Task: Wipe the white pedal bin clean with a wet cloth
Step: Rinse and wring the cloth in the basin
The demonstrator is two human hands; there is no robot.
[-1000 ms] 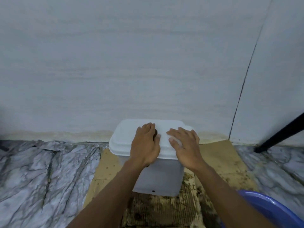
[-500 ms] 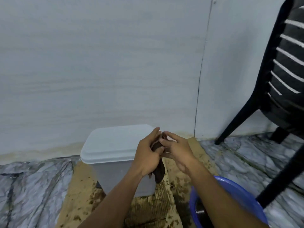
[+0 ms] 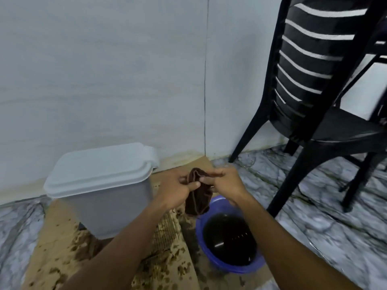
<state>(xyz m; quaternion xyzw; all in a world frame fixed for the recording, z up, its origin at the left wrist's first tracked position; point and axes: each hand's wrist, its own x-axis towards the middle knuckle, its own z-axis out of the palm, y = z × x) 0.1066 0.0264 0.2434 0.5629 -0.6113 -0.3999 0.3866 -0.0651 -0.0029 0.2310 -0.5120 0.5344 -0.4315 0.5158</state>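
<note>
The dark brown cloth [image 3: 198,193] is held up between both hands just above the far rim of the blue basin [image 3: 234,270]. This is presumably so that drips fall into the dark water rather than onto the stained cardboard [image 3: 52,248]. The grip of the left hand [image 3: 178,189] is closed on the cloth's upper part, with the thumb laid across it. The grip of the right hand [image 3: 226,183] pinches the top edge with the fingertips. The rest of the cloth hangs bunched below, as if it is being opened out or refolded for a rinse. The white pedal bin [image 3: 100,185] stands to the left of the hands, lid down and untouched, on the cardboard against the wall. The basin is set just beside it, probably to keep the water within reach.

A second earlier both hands were laid on the bin's lid. Half a second ago the cloth was already gathered between them in front of the bin's right side. It is now carried further right, over the basin. The view is swung right as well, so more of the black chair [image 3: 303,80] is shown.
</note>
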